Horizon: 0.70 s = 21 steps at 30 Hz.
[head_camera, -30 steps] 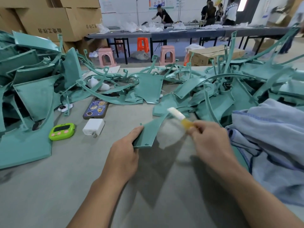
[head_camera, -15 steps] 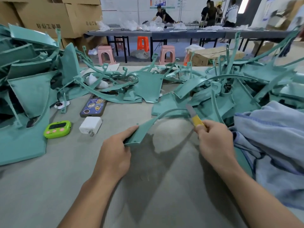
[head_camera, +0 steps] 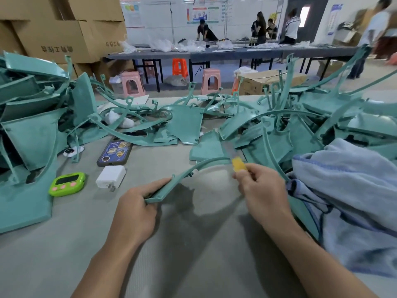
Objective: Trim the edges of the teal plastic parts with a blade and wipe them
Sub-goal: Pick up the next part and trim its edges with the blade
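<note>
— Turned on edge since a second ago, has it?

— Yes; the curved teal part [head_camera: 193,168] showed its flat face then, and now shows only a thin rim; the left grip [head_camera: 135,209] is clenched round its near end, thumb lying along the top; its shadow falls on the grey bench [head_camera: 193,265] beneath.

— And the other side?

— The right grip [head_camera: 262,194] pinches the yellow handle of the blade [head_camera: 237,164]; the steel tip meets the far end of the part's arc.

— What lies around them?

— A blue towel [head_camera: 354,190] is bunched just right of the right grip; to the left sit a white charger [head_camera: 110,176] and a green timer [head_camera: 67,183], near each other but apart; a phone [head_camera: 115,152] lies just beyond the charger.

— Farther back?

— Teal parts are heaped on the left [head_camera: 32,130] and on the right [head_camera: 300,125], tangled strips and panels; behind them stand cardboard boxes [head_camera: 60,33], pink stools [head_camera: 131,83], an orange stool [head_camera: 180,67], and a long table [head_camera: 236,53] with people behind it.
</note>
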{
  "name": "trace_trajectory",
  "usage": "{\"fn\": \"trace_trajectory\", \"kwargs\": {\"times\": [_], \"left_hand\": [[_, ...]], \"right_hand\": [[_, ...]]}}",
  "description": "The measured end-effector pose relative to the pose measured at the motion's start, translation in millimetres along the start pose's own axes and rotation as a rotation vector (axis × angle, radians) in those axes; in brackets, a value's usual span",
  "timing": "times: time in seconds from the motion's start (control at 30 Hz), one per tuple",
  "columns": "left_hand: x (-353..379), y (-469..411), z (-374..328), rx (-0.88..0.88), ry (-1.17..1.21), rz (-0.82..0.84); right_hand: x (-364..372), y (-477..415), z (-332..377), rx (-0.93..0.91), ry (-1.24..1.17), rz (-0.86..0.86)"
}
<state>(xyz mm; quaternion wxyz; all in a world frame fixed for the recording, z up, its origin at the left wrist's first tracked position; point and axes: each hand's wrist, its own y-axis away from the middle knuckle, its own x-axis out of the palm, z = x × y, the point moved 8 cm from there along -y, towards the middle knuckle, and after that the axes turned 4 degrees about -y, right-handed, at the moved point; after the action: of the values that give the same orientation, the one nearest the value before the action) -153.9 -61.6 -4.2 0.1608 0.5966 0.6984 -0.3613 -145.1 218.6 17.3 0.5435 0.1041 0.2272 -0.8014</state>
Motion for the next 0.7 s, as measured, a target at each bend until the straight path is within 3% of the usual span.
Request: {"fn": "trace_trajectory", "kwargs": {"times": [0.1,0.23,0.33,0.43,0.6,0.7], "left_hand": [[0.9,0.2,-3.0,-0.012,0.005,0.011],[-2.7,0.8,-8.9,-0.065,0.046,0.009],[-1.3,2.7,-4.1,-0.113,0.035,0.001],[-9.2,5.0,4.3,-0.128,0.011,-0.120],[-14.4,0.5,16.7,-0.311,0.310,-0.202],[-11.6,0.1,24.3,-0.407,0.550,-0.200]], "right_hand": [[8.5,4.1,4.3,-0.049,0.099,0.017],[-24.4,-3.5,-21.8,0.158,0.307,-0.168],[-27.0,-0.6,-28.6,0.179,0.322,-0.169],[-28.1,5.8,-27.0,0.148,0.294,-0.175],[-40.6,3.2,-20.6,0.073,0.203,-0.230],[-36.6,9.9,-9.8,-0.063,0.130,-0.208]]}}
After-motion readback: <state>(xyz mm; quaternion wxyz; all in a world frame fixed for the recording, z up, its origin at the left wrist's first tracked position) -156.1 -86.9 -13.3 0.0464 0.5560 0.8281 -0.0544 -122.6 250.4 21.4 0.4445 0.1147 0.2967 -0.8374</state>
